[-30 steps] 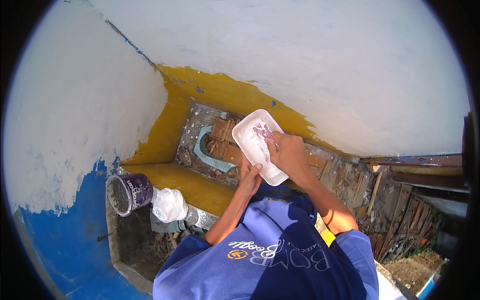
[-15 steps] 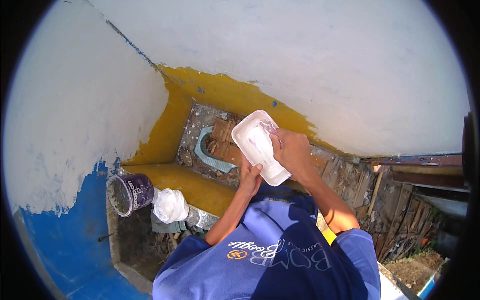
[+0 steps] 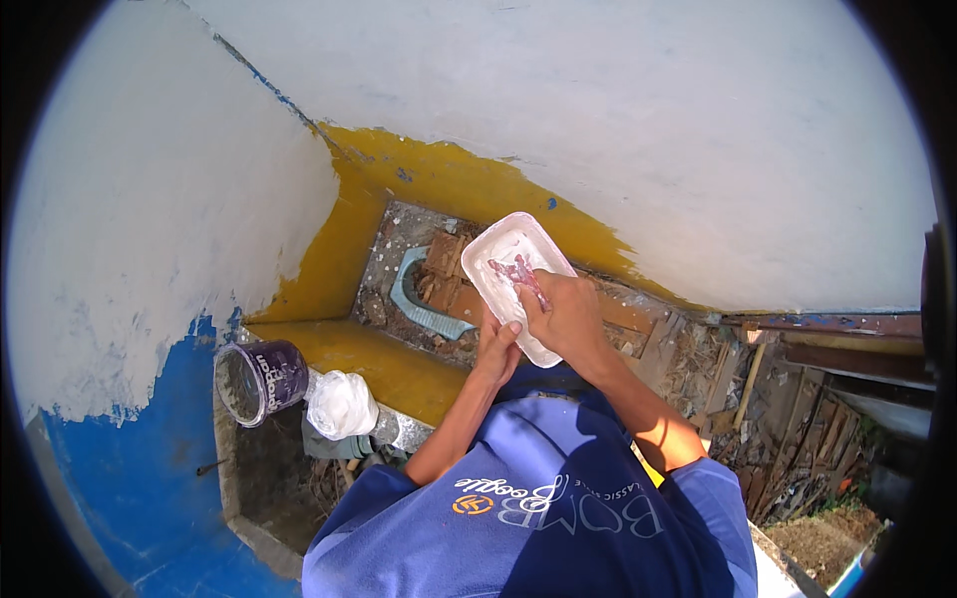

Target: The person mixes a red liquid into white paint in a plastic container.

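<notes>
My left hand (image 3: 495, 346) is closed around the near left edge of a shallow white plastic tray (image 3: 478, 261), thumb over the rim. White paste (image 3: 503, 284), probably wall filler, coats the tray's inside. My right hand (image 3: 566, 314) grips a small reddish scraper (image 3: 518, 271) smeared with the same white stuff. Its end rests in the paste near the middle of the tray; the fingers hide the rest of it. Tray and hands are held in front of my blue shirt, above the floor.
White-coated walls meet in a corner, with yellow (image 3: 439, 164) and blue (image 3: 130, 478) paint below. To the left, a dark purple bucket (image 3: 281, 374) lies tilted beside a white bundled bag (image 3: 341, 406) on a ledge. A pale blue curved piece (image 3: 414, 299) and broken wood boards (image 3: 658, 349) litter the floor.
My right hand has moved down and left slightly, bringing the scraper from the tray's right wall into the paste at its middle. The left hand still holds the tray.
</notes>
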